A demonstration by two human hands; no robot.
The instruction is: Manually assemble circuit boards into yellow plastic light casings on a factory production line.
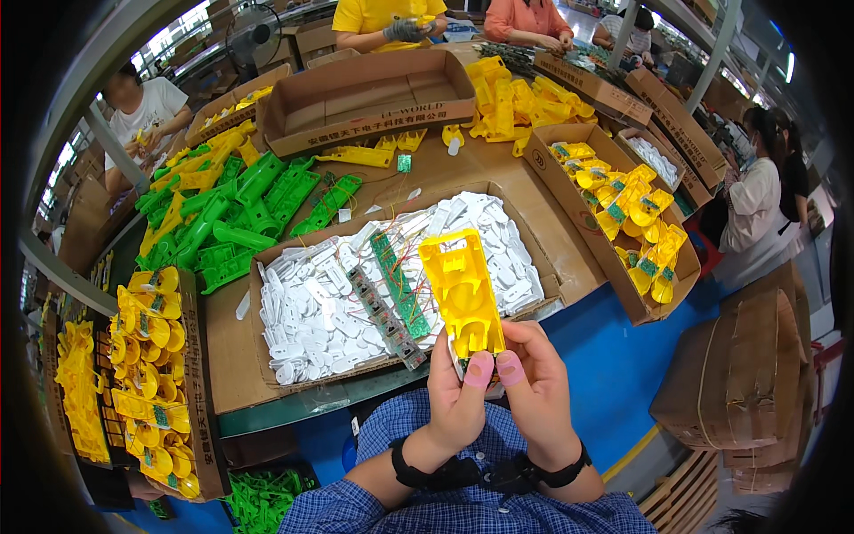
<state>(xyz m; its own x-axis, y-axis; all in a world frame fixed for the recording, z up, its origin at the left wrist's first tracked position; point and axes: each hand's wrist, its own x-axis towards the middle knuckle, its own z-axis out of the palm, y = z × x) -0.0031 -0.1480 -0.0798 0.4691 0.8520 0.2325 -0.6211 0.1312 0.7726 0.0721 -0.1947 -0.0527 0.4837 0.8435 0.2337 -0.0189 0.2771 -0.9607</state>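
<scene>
While both hands work close in at the lower middle of the frame, a yellow plastic shell (464,289) stands between them, open side toward the camera. The left hand (455,400) and right hand (543,392) grip its lower end; their fingers (536,345) are closed about the sides, and both thumbs, wrapped in pink covers (479,368), lie side by side at that end. The step in hand looks to be fitting or pressing something there, though the thumbs hide what it is. The next move, I judge, calls for steady, even thumb pressure, with the fingers backing the shell so it does not twist.

Just beyond the bench's (294,411) near edge, a shallow carton (256,334) holds loose white pieces (316,316), with a wired green circuit strip (398,283) lying across them. Cartons of yellow parts flank it: one at lower left (205,392), one at right (583,227). Farther off, green shells (253,191) are heaped at upper left and yellow shells (525,102) at upper right. At the top edge, a co-worker's gloved hands (405,31) are busy too.
</scene>
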